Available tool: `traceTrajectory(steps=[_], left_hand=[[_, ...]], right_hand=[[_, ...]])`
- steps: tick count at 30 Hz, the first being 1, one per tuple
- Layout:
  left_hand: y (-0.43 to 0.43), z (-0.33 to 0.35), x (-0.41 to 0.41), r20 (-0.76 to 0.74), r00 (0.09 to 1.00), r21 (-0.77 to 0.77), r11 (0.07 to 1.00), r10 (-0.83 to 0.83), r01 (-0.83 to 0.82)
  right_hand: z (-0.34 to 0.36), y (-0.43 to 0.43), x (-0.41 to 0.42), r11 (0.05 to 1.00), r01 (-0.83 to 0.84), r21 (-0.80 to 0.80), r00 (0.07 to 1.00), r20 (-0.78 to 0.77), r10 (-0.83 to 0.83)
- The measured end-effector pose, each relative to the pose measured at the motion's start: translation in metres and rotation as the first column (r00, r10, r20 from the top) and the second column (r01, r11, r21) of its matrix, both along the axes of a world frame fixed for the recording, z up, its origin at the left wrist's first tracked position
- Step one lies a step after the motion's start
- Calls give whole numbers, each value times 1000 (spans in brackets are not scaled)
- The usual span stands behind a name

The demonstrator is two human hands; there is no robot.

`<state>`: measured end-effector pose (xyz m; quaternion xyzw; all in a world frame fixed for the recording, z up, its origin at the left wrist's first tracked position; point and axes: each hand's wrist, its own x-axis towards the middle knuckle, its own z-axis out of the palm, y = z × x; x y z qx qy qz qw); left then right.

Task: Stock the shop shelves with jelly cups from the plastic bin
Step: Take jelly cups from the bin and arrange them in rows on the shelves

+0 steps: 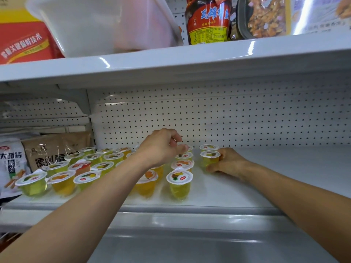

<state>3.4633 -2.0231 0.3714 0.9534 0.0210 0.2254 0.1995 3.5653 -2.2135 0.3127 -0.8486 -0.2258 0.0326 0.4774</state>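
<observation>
Several jelly cups with white printed lids stand in rows on the white shelf [266, 173], from the left side to the middle, the nearest one [179, 184] at the front. My right hand [228, 163] grips a yellow-green jelly cup [209, 158] that stands on the shelf at the right end of the rows. My left hand [163, 147] hovers over the back cups with fingers curled and nothing visible in it. The white plastic bin [106, 23] sits on the upper shelf at the top left; its inside is hidden.
Snack bags [13, 164] stand at the left end of the jelly shelf. A red carton [22, 42], a red sauce pack [208, 21] and a foil tray pack [269, 18] share the upper shelf. A pegboard back wall [228, 120] closes the shelf.
</observation>
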Motion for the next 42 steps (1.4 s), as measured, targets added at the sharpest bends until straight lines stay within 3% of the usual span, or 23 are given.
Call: traceTrajectory(steps=[7,10,16,22,28,31,34,38,42], left_hand=[[5,-1,-12,-27,1000,23,1000,-8,9],[8,-2,-25,-1,1000,104,995,-1,1],[10,-10,-70,91,994,249,968,-65,40],[9,-31,-133,174,978,337,940,-117,52],[24,-67,-194,162,986,309,951,-33,-19],[32,-90,-217,102,994,272,960,35,-62],[39,-111,-238,0,993,272,956,116,-111],[47,-141,-272,-131,964,231,953,232,-198],[69,-186,-317,-286,904,174,945,318,-277]], right_hand=[[5,-10,-10,966,123,-226,990,95,-104],[9,-21,-27,917,229,-327,964,209,-166],[7,-31,-79,936,250,-246,913,382,-144],[-11,-36,-140,918,282,-278,753,658,-32],[-25,-30,-186,949,242,-203,576,817,28],[-35,-15,-210,964,146,-223,553,826,108],[-49,0,-229,935,71,-349,574,780,248],[-76,25,-250,792,-9,-611,658,592,465],[-117,61,-271,697,-195,-690,684,413,601]])
